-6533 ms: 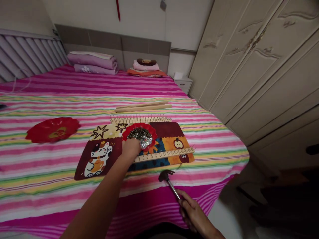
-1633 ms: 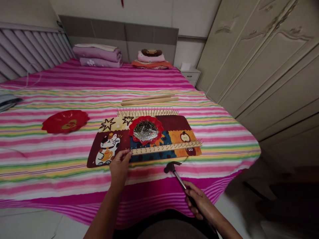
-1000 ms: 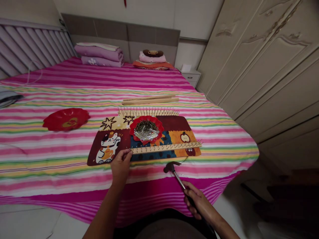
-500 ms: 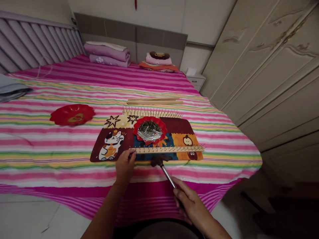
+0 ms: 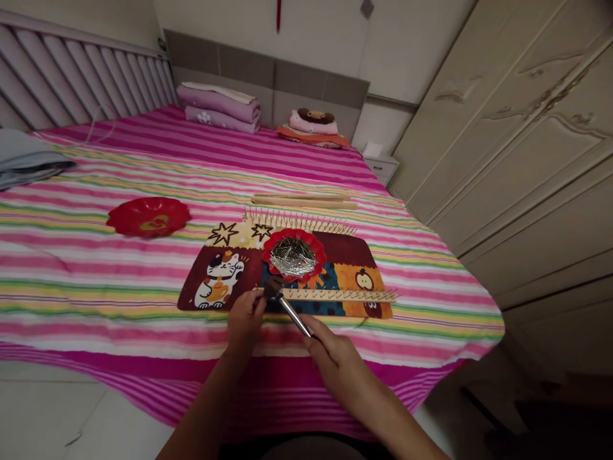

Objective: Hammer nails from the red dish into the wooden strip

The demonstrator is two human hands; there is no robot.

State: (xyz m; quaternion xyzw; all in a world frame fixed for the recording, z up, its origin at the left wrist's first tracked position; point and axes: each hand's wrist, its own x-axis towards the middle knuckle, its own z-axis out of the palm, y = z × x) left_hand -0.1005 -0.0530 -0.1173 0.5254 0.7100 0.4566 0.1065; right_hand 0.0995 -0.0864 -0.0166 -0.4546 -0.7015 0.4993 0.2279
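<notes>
A long wooden strip point(image 5: 330, 295) studded with a row of nails lies across the front of a patterned mat point(image 5: 357, 246). My left hand point(image 5: 245, 319) is closed on the strip's left end. Whether a nail is also pinched there, the fingers and the hammer hide. My right hand point(image 5: 332, 358) grips a hammer point(image 5: 294, 316) with a dark head and shiny metal shaft. The hammer's head is over the strip's left end, close beside my left fingertips. Behind the strip, a red scalloped dish point(image 5: 320, 252) full of loose nails rests on the mat.
A second nail-studded strip point(image 5: 301, 222) lies along the mat's back edge, with plain wooden strips point(image 5: 301, 200) beyond it. To the left sits another red dish point(image 5: 129, 219). Folded bedding point(image 5: 220, 105) is at the bed's head, and grey cloth point(image 5: 29, 156) lies far left.
The hammer has moved left and up, from in front of the strip to its left end beside my left fingers. My left hand stays at the strip's end. The camera view has shifted slightly.
</notes>
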